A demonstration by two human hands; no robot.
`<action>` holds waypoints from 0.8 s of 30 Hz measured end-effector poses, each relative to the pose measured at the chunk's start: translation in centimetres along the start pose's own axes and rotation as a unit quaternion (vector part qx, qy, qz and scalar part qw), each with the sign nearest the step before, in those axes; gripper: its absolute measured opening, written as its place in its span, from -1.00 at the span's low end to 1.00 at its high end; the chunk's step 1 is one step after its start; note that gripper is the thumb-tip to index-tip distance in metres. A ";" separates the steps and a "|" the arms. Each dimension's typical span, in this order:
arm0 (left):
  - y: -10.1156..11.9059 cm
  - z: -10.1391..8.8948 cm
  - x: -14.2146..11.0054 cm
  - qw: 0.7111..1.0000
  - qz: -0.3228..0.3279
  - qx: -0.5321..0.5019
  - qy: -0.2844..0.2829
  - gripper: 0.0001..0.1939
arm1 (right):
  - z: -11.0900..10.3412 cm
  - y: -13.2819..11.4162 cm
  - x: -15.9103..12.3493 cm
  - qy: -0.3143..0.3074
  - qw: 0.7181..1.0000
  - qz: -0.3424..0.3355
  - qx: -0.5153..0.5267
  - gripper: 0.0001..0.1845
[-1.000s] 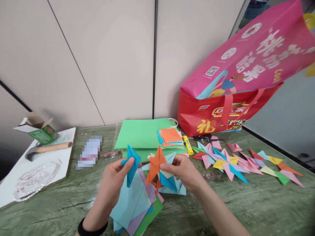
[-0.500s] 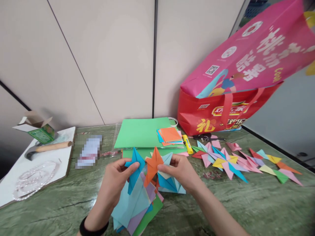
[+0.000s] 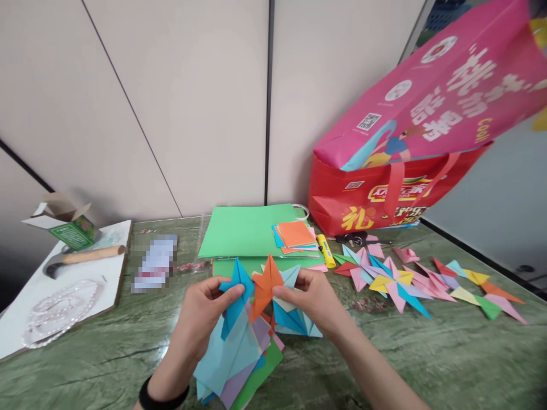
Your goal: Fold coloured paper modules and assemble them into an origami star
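Between the thumb and fingers of my left hand [image 3: 204, 304] is a blue folded paper piece [image 3: 233, 304], point up. My right hand [image 3: 317, 295] pinches a joined group of folded pieces. In that group an orange folded piece [image 3: 265, 287] faces the blue one, with light blue and darker blue pieces [image 3: 287, 319] behind and below it. The blue piece comes very close to the orange one; whether they touch I cannot tell. Under both hands lies a loose pile of coloured paper sheets [image 3: 226, 353], light blue on top with purple and green showing at the edges.
To the right lie several joined folded stars [image 3: 391, 279]. Behind my hands are green paper [image 3: 243, 230], small orange squares [image 3: 296, 234] and a yellow glue stick [image 3: 326, 251]. A red bag [image 3: 333, 199] stands at the back right. Left, a board [image 3: 113, 279] carries a hammer [image 3: 85, 256], beads and a box.
My left hand has shifted slightly to the right, bringing the blue piece nearer the orange one. My right hand has hardly moved.
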State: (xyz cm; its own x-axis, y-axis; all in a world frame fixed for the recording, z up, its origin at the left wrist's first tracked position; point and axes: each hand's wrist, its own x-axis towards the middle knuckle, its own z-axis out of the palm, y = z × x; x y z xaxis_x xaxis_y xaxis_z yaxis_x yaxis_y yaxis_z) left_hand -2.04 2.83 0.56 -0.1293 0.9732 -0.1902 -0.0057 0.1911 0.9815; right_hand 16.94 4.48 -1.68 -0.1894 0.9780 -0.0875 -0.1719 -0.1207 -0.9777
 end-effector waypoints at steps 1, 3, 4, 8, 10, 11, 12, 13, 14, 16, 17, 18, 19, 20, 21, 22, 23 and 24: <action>0.0 0.0 0.0 1.000 0.001 0.002 0.002 -0.75 | 0.0 0.0 0.0 0.000 1.000 0.001 -0.001 -0.75; 0.0 0.1 0.0 1.000 0.009 0.014 0.006 -0.75 | 0.2 -0.1 0.0 -0.002 1.000 0.003 -0.007 -0.76; -0.1 0.1 0.0 1.000 0.014 0.022 0.008 -0.75 | 0.3 -0.1 -0.1 -0.004 1.000 0.003 -0.009 -0.76; 0.0 0.1 0.0 0.998 0.026 0.049 0.006 -0.73 | 0.7 -0.3 -0.3 -0.005 1.000 0.001 -0.007 -0.79; 0.1 0.1 0.0 0.998 0.028 0.054 -0.003 -0.73 | 0.9 -0.3 -0.4 -0.003 1.000 0.004 -0.001 -0.80; 0.1 0.1 0.0 0.998 0.027 0.058 -0.008 -0.73 | 1.0 -0.3 -0.4 -0.002 1.000 0.007 0.002 -0.80; 0.1 0.2 0.0 0.998 0.027 0.063 -0.012 -0.72 | 1.1 -0.4 -0.4 -0.002 1.000 0.009 0.005 -0.80; 0.1 0.2 0.0 0.997 0.027 0.069 -0.014 -0.72 | 1.1 -0.4 -0.5 -0.001 1.000 0.011 0.006 -0.80; 0.1 0.2 0.0 0.997 0.027 0.076 -0.016 -0.72 | 1.2 -0.4 -0.5 -0.001 1.000 0.013 0.006 -0.80; 0.1 0.3 -0.1 0.996 0.027 0.089 -0.012 -0.72 | 1.2 -0.5 -0.5 -0.001 1.000 0.013 0.000 -0.78; 0.1 0.3 -0.1 0.995 0.027 0.095 -0.006 -0.72 | 1.2 -0.5 -0.6 -0.002 1.000 0.011 -0.005 -0.77; 0.1 0.4 -0.2 0.995 0.029 0.099 0.002 -0.72 | 1.2 -0.6 -0.6 -0.004 1.000 0.007 -0.012 -0.76; 0.1 0.4 -0.2 0.994 0.031 0.101 0.010 -0.72 | 1.2 -0.6 -0.6 -0.005 1.000 0.004 -0.018 -0.74; 0.1 0.5 -0.3 0.994 0.031 0.103 0.017 -0.72 | 1.3 -0.7 -0.7 -0.005 1.000 0.002 -0.022 -0.73; 0.1 0.5 -0.4 0.994 0.028 0.108 0.020 -0.72 | 1.3 -0.7 -0.7 -0.005 1.000 0.001 -0.025 -0.71; 0.1 0.5 -0.4 0.993 0.021 0.113 0.021 -0.71 | 1.3 -0.8 -0.7 -0.005 1.000 0.002 -0.027 -0.70; 0.2 0.6 -0.4 0.992 0.013 0.120 0.019 -0.71 | 1.3 -0.8 -0.7 -0.005 1.000 0.003 -0.027 -0.70; 0.2 0.6 -0.4 0.992 0.004 0.127 0.015 -0.71 | 1.3 -0.8 -0.7 -0.006 1.000 0.004 -0.026 -0.70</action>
State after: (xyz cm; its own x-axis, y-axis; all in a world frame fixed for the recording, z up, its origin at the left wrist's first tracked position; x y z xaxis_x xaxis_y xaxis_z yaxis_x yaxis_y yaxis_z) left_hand -1.43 2.51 0.85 -0.1575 0.9713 -0.1780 0.2445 0.2130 0.9459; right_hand 15.92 3.63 -0.54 -0.2024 0.9749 -0.0928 -0.1206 -0.1189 -0.9856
